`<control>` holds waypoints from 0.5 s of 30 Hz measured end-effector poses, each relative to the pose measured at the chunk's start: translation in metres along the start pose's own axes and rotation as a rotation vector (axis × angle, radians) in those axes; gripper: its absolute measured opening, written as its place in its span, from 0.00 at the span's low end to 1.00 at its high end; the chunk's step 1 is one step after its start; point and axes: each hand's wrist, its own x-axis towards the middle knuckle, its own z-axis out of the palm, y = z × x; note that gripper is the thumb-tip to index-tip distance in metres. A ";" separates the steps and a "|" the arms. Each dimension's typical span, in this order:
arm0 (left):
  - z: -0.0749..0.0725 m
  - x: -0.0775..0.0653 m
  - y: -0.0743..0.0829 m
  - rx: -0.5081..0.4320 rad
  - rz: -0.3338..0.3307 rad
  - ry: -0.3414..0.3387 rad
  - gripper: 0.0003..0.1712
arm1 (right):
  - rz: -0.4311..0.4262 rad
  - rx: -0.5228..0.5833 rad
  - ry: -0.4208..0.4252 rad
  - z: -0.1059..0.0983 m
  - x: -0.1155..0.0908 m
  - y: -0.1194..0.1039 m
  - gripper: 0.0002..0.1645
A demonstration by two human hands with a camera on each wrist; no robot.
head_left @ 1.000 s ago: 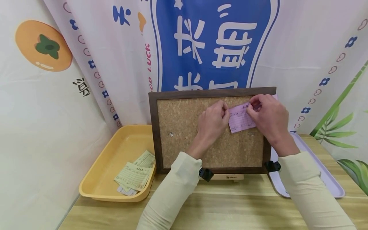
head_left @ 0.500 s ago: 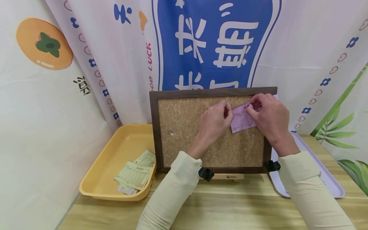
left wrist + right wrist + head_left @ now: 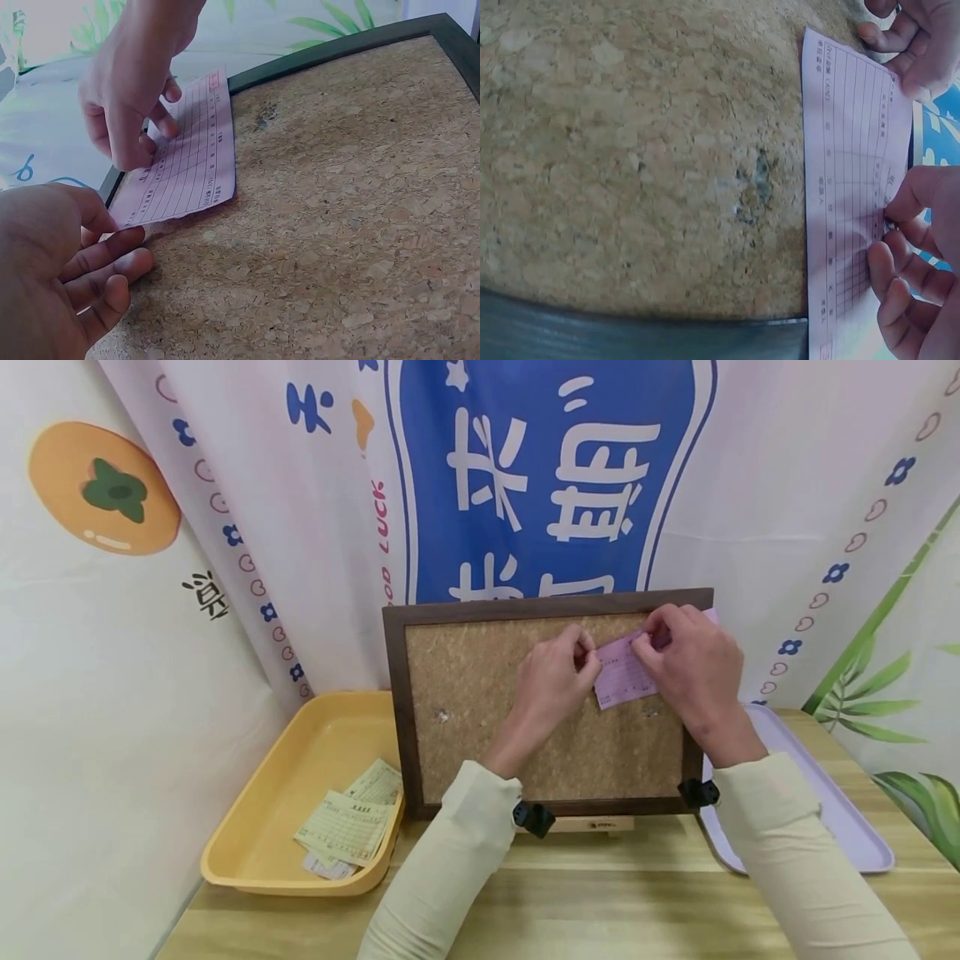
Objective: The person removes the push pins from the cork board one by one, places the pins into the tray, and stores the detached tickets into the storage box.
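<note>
A pink printed receipt slip (image 3: 624, 672) lies slanted against the upper right of a cork board (image 3: 480, 727) with a dark wooden frame. My left hand (image 3: 553, 681) pinches the slip's upper left corner between thumb and forefinger, as the left wrist view also shows. Farther right, my right hand (image 3: 693, 664) covers part of the slip's top edge. Its thumb and forefinger pinch a small shiny pin (image 3: 889, 224) against the paper; the fingers mostly hide it. The slip's right end reaches past the frame's side.
To the left stands a yellow tray (image 3: 247, 827) with several yellow-green slips (image 3: 348, 827) and a whitish one. A lilac tray (image 3: 847, 835) lies at the right, partly behind the board and right arm. A small wooden stand (image 3: 592, 824) shows below the frame. Printed curtain (image 3: 765, 468) hangs behind.
My right fingertips have shifted slightly left and down along the slip's top edge. The left hand keeps its pinch on the corner. The head view has shifted a little.
</note>
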 end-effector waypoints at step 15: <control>-0.001 -0.002 -0.004 -0.059 -0.005 -0.013 0.04 | 0.021 -0.069 -0.039 -0.001 0.008 -0.010 0.10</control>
